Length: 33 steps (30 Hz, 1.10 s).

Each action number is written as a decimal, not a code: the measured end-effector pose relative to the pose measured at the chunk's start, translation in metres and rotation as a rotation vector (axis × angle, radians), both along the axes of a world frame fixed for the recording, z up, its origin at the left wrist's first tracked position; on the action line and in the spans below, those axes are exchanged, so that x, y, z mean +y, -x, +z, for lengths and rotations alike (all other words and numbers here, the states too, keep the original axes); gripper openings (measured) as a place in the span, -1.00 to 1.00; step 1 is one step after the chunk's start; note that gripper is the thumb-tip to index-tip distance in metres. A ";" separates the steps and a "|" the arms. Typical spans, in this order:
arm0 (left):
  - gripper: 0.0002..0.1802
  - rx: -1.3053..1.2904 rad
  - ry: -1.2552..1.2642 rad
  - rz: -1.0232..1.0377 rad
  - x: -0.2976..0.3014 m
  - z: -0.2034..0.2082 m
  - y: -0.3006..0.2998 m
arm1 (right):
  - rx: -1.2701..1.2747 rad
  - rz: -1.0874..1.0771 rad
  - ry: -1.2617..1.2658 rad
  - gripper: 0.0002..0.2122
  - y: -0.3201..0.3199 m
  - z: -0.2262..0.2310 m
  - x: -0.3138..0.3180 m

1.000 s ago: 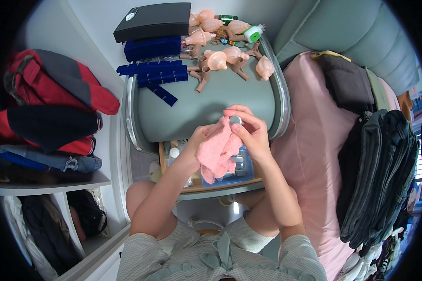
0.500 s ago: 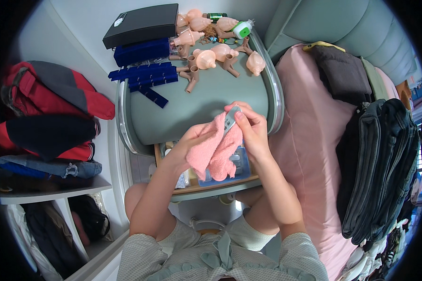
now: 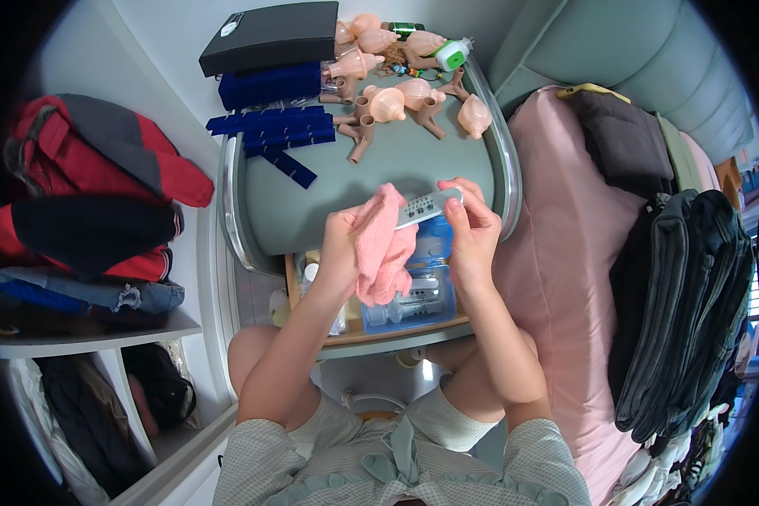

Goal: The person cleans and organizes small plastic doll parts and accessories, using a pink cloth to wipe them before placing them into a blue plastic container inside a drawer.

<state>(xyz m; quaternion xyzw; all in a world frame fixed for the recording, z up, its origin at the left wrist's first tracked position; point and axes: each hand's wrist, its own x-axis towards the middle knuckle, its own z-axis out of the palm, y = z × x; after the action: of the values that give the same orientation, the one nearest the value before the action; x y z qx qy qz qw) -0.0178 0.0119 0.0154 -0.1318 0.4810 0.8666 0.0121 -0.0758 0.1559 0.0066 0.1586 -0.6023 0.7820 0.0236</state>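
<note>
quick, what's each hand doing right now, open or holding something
Left hand: grip closed, holding the pink cloth.
Right hand: grip closed, thumb and fingers pinching one end of the pale printed strip.

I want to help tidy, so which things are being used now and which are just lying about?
In use:
- pink cloth, in the left hand
- slim pale thing, in the right hand

Seemingly just lying about:
- black box
- blue strips
- peach bulbs
- red jacket

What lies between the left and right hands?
In the head view: a pink cloth, held by the left hand, then a slim pale printed container, one end in the right hand.
</note>
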 end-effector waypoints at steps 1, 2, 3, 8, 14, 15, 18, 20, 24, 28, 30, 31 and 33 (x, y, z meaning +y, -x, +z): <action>-0.68 0.031 0.029 0.048 -0.001 -0.006 0.001 | -0.012 0.008 -0.013 -0.83 0.000 0.000 0.000; -0.70 0.061 0.059 0.097 -0.003 -0.010 0.002 | -0.023 0.016 -0.025 -0.82 0.000 0.000 0.000; -0.68 0.072 0.097 0.122 -0.004 -0.012 0.002 | -0.035 0.024 -0.037 -0.82 0.001 0.000 0.000; -0.65 0.024 0.147 0.224 -0.009 -0.011 0.003 | -0.070 0.180 -0.004 -0.79 -0.002 -0.002 -0.001; -0.70 0.067 -0.092 0.431 -0.010 -0.009 0.012 | -0.179 0.340 0.046 -0.76 -0.012 -0.007 -0.009; -0.73 0.096 -0.085 0.445 -0.012 -0.012 0.012 | -0.142 0.335 0.029 -0.77 -0.013 -0.005 -0.009; -0.77 0.178 0.021 0.269 -0.020 -0.011 0.005 | -0.097 0.361 0.012 -0.78 -0.013 0.001 -0.005; -0.78 0.202 -0.022 0.310 -0.019 -0.017 0.007 | -0.093 0.396 -0.027 -0.79 -0.012 0.005 -0.001; -0.70 0.211 -0.020 0.312 -0.010 -0.010 0.007 | -0.056 0.460 -0.096 -0.73 -0.009 0.006 0.006; -0.73 0.225 -0.052 0.269 -0.012 -0.017 0.006 | -0.053 0.508 -0.175 -0.66 -0.014 0.013 0.008; -0.78 0.173 -0.156 0.203 -0.016 -0.018 0.006 | -0.055 0.513 -0.232 -0.65 -0.017 0.014 0.009; -0.76 0.118 -0.215 0.160 -0.018 -0.017 0.007 | -0.053 0.512 -0.270 -0.65 -0.018 0.013 0.011; -0.72 0.007 -0.331 0.074 -0.021 -0.010 0.006 | -0.036 0.509 -0.358 -0.65 -0.019 0.013 0.014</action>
<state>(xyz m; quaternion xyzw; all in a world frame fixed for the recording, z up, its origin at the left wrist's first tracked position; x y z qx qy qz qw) -0.0242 -0.0087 0.0059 -0.1425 0.3264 0.9344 0.0002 -0.0569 0.1702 0.0196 0.2921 -0.6719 0.6469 -0.2116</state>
